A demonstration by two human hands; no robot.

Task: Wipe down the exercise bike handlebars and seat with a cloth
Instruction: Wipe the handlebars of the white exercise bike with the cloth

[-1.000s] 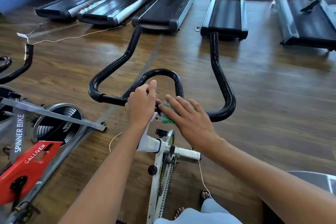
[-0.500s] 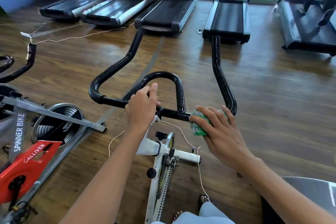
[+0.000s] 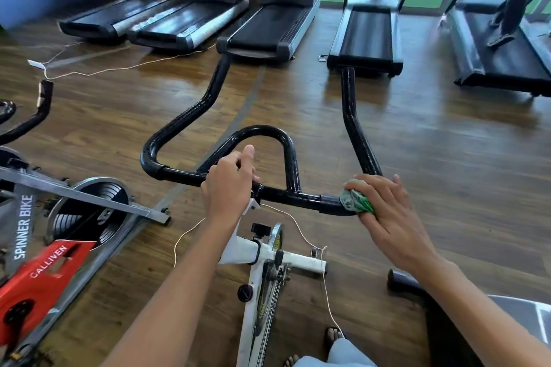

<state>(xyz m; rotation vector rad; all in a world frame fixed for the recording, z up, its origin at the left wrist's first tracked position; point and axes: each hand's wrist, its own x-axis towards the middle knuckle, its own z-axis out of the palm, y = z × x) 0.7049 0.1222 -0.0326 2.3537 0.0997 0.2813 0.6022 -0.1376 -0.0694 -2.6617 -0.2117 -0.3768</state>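
Note:
The black handlebars (image 3: 185, 121) of a white exercise bike (image 3: 262, 292) spread out in front of me. My left hand (image 3: 228, 185) grips the crossbar near its middle, thumb pointing up. My right hand (image 3: 384, 214) holds a bunched green and white cloth (image 3: 356, 202) against the right bend of the bar, where the right horn starts. The fingers curl over the cloth. The bike's seat is out of view.
A red and grey spinner bike (image 3: 44, 262) lies close on the left. Several treadmills (image 3: 268, 24) line the far side of the wooden floor, and a person's legs (image 3: 518, 0) stand on the rightmost one. A thin white cord (image 3: 310, 244) trails by the frame. A grey machine base (image 3: 518, 319) sits at the lower right.
My right hand has slid the cloth rightward along the crossbar, from beside my left hand to the right bend. My left hand keeps its grip in place.

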